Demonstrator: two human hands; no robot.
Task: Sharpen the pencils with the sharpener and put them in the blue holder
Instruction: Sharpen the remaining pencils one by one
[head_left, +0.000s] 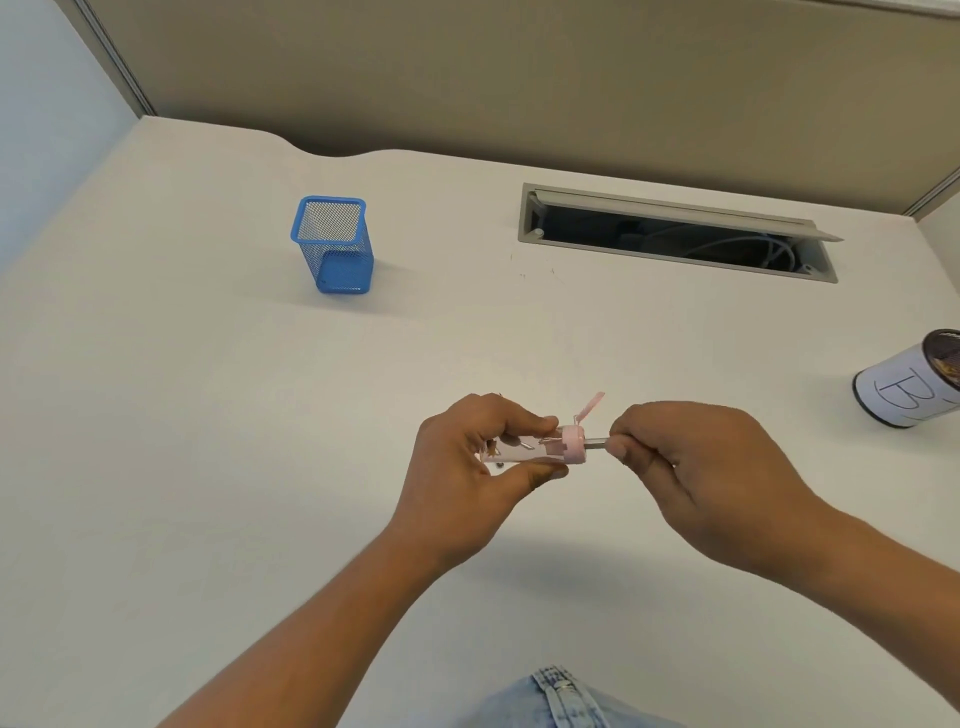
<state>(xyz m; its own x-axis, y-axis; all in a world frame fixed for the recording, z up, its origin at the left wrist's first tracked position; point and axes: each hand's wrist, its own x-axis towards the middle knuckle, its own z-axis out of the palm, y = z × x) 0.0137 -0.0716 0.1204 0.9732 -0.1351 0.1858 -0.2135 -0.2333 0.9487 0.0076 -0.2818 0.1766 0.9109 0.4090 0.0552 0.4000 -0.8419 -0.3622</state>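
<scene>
one head-worn wide-angle view looks forward and down, close over the desk (208, 415).

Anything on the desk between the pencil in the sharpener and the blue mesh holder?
Nothing visible. The grey pencil, held by the right hand, sits in the pink-capped clear sharpener held by the left hand. Bare white desk lies between them and the blue mesh holder.

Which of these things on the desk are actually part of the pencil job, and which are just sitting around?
Part of the job:
- pink-capped clear tube sharpener, in left hand
- grey pencil, held by right hand
- blue mesh square holder, looks empty

Just lying about:
- white-wrapped can marked "B"
- open cable hatch in desk
</scene>
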